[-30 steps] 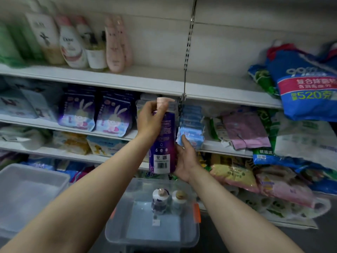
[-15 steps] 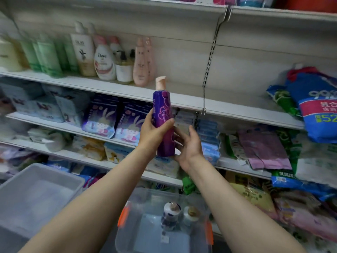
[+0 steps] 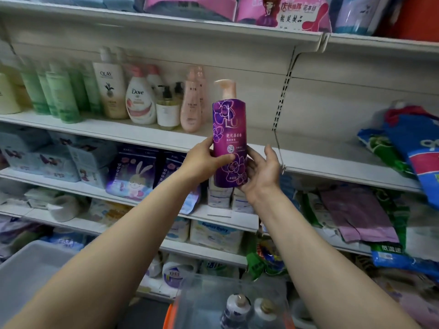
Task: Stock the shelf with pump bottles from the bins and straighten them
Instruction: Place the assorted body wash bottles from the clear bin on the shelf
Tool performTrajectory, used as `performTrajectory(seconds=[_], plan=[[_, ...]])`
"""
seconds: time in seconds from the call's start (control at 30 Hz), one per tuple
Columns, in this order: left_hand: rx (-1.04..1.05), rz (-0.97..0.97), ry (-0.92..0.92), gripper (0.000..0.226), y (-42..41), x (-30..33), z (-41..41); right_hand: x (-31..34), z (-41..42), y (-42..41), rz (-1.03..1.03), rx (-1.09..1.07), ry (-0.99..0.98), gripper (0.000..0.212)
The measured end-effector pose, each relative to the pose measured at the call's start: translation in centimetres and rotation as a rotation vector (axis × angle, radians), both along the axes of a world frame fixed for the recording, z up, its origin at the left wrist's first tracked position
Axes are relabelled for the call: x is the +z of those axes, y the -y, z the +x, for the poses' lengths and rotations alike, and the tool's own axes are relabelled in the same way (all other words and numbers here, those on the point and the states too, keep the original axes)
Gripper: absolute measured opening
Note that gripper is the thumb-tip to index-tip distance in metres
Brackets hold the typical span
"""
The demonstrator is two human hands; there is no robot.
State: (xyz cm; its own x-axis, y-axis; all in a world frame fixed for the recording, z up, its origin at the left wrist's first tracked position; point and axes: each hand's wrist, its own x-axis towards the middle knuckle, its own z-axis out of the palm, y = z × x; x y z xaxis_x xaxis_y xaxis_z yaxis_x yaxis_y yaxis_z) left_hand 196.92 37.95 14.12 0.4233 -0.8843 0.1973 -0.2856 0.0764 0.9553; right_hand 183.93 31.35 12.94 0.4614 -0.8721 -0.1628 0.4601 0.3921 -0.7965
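I hold a purple pump bottle [image 3: 229, 129] with a pink pump upright in front of the white shelf [image 3: 133, 135]. My left hand [image 3: 204, 162] grips its lower left side, thumb across the front. My right hand [image 3: 260, 173] cups its lower right side and base. The bottle's front label faces me. It hovers just right of the row of pump bottles [image 3: 142, 100] standing on that shelf, level with its front edge. A clear bin [image 3: 190, 302] below holds two more bottles [image 3: 247, 309].
A grey bin [image 3: 28, 271] sits at lower left. Blue and green bags [image 3: 408, 148] lie on the shelf's right part. A slotted metal upright [image 3: 281, 100] divides the shelf bays. Lower shelves carry packets and boxes. Bare shelf lies between the pink bottles and the upright.
Both hands have lifted the purple bottle from the lower shelves up to the level of the bottle shelf and turned its front label toward me. My view has tilted upward.
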Motion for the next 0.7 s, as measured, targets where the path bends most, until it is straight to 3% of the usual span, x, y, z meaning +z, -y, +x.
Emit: performTrajectory(seconds=[0.3,0.7], plan=[[-0.06,-0.124,-0.052,0.058,3.8,2.1,4.8,1.6,4.5,3.6,-0.234,-0.047,-0.102,0.056],[-0.061,-0.089,0.031,0.067,10.9,0.4,10.5,0.5,8.7,9.3,-0.385,-0.002,-0.254,0.046]])
